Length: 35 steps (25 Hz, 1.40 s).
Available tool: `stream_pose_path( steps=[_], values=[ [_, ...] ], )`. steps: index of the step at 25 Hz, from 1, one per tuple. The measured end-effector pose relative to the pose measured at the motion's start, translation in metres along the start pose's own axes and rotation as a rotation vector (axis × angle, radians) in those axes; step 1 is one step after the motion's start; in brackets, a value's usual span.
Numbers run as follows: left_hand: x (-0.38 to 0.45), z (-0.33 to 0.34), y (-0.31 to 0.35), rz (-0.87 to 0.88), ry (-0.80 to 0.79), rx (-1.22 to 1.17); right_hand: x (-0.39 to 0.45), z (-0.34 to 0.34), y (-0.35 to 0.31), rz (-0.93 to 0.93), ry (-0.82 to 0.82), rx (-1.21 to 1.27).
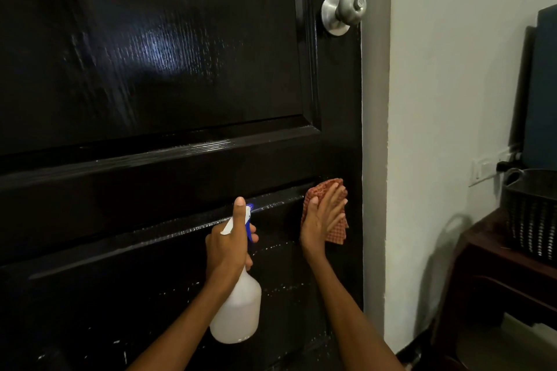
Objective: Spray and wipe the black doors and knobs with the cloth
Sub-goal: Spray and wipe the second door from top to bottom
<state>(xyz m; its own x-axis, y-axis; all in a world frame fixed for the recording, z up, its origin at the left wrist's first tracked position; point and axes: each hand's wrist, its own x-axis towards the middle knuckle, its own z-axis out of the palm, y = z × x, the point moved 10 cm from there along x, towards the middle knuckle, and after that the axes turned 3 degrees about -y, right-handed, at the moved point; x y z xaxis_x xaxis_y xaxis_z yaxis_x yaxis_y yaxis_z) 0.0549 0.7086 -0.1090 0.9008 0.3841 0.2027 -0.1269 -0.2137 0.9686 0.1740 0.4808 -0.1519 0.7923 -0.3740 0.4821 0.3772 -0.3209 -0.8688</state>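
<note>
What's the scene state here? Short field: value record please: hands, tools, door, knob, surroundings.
left hand: grips the neck of the spray bottle, thumb raised along the blue and white spray head
right hand: fingers straight, presses the checked cloth flat on the door
black door: glossy, with white specks on the lower panel
door knob: silver, upper right, untouched by either hand
surroundings: white wall at right; dark woven basket on a dark wooden table

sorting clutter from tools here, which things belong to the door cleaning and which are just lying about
Part of the job: black door, knob, spray bottle in the left hand, checked cloth under the right hand.

Just lying about: dark basket, wooden table.
</note>
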Motion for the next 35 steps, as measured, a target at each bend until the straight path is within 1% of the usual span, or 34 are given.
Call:
stream_pose_path(
  steps=[2, 5, 7, 10, 11, 12, 13, 16, 17, 20, 21, 23, 25, 28, 30, 32, 33, 34, 35],
  values=[
    [-0.002, -0.012, 0.0, 0.023, 0.007, 0.02, 0.001, 0.008, -0.025, -0.067, -0.001, -0.037],
    [-0.016, -0.03, -0.011, 0.058, 0.01, 0.049, -0.018, 0.024, -0.05, -0.236, -0.035, -0.157],
    [-0.029, -0.04, -0.023, 0.049, 0.02, 0.058, -0.043, 0.043, -0.056, -0.38, -0.127, -0.255],
    [-0.033, -0.038, -0.031, 0.025, 0.01, 0.029, -0.071, 0.065, -0.06, -0.696, -0.257, -0.451],
    [-0.032, -0.035, -0.028, 0.023, 0.006, 0.018, -0.066, 0.065, -0.059, -0.751, -0.294, -0.484],
    [-0.03, -0.03, -0.024, 0.021, -0.006, 0.004, -0.058, 0.059, -0.054, -0.76, -0.299, -0.517],
    [-0.029, -0.025, -0.02, 0.019, -0.022, -0.011, -0.046, 0.048, -0.045, -0.713, -0.273, -0.528],
    [-0.028, -0.012, -0.011, 0.024, -0.059, -0.03, 0.0, 0.0, -0.007, -0.355, -0.124, -0.398],
    [-0.027, -0.01, -0.009, 0.029, -0.061, -0.04, 0.01, -0.009, -0.001, -0.279, -0.078, -0.365],
    [-0.028, -0.005, -0.009, 0.026, -0.078, -0.054, 0.032, -0.024, -0.011, -0.118, 0.046, -0.261],
    [-0.028, -0.006, -0.011, 0.019, -0.079, -0.05, 0.039, -0.027, -0.014, -0.089, 0.063, -0.236],
    [-0.029, -0.005, -0.016, 0.007, -0.097, -0.041, 0.042, -0.029, -0.01, -0.099, 0.057, -0.244],
    [-0.03, -0.006, -0.02, -0.002, -0.107, -0.032, 0.028, -0.025, 0.015, -0.072, 0.038, -0.212],
    [-0.033, -0.009, -0.024, -0.004, -0.107, -0.013, -0.024, -0.012, 0.086, 0.129, 0.001, -0.148],
    [-0.035, -0.015, -0.028, -0.003, -0.093, -0.003, -0.052, -0.002, 0.114, 0.297, -0.007, -0.073],
    [-0.037, -0.026, -0.03, -0.006, -0.061, -0.015, -0.055, 0.006, 0.109, 0.421, 0.003, 0.011],
    [-0.036, -0.032, -0.031, -0.002, -0.048, -0.021, -0.052, 0.007, 0.097, 0.438, 0.016, 0.031],
    [-0.036, -0.039, -0.032, 0.004, -0.037, -0.029, -0.047, 0.007, 0.08, 0.415, 0.027, 0.024],
    [-0.035, -0.047, -0.031, 0.012, -0.022, -0.03, -0.042, 0.009, 0.06, 0.354, 0.032, -0.001]
  ],
)
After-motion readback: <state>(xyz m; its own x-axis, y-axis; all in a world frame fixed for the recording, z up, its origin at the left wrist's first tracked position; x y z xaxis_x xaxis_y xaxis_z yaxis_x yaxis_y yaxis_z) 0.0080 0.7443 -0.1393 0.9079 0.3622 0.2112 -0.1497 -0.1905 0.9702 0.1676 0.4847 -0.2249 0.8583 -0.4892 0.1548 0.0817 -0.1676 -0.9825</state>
